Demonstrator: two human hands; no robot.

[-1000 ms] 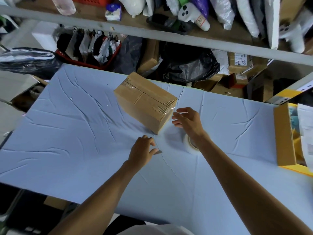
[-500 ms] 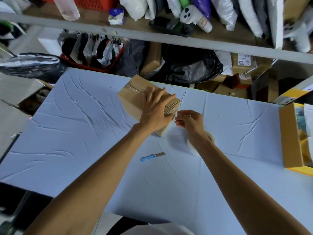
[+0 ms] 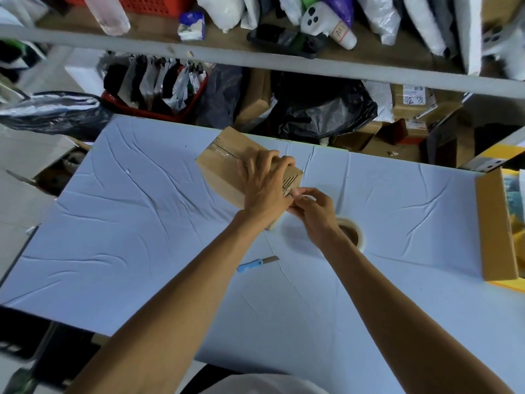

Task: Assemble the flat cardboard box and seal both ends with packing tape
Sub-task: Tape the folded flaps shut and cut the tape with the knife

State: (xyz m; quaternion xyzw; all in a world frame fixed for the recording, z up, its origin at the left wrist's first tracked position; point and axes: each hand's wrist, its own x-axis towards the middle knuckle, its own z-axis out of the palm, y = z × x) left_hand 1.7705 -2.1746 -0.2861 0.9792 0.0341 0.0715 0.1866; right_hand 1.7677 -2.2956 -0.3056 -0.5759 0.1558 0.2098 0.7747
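A closed brown cardboard box [image 3: 224, 163] lies on the light-blue table [image 3: 127, 223], with clear tape along its top seam. My left hand [image 3: 264, 186] presses flat on the box's near end, fingers spread. My right hand [image 3: 311, 211] pinches the loose end of the tape strip against the box's near right corner. The roll of clear packing tape [image 3: 353, 231] lies flat on the table just behind my right wrist, partly hidden by it. A blue-handled cutter [image 3: 254, 264] lies on the table between my forearms.
An open cardboard box [image 3: 495, 223] with yellow contents stands at the table's right edge. Behind the table are black bags [image 3: 321, 109], stacked cartons and a red basket [image 3: 159, 92] of packets. A shelf [image 3: 255, 61] with goods hangs above.
My left hand let go of the blue cutter on the table and moved up onto the box. My right hand rose from beside the tape roll to the box's corner.
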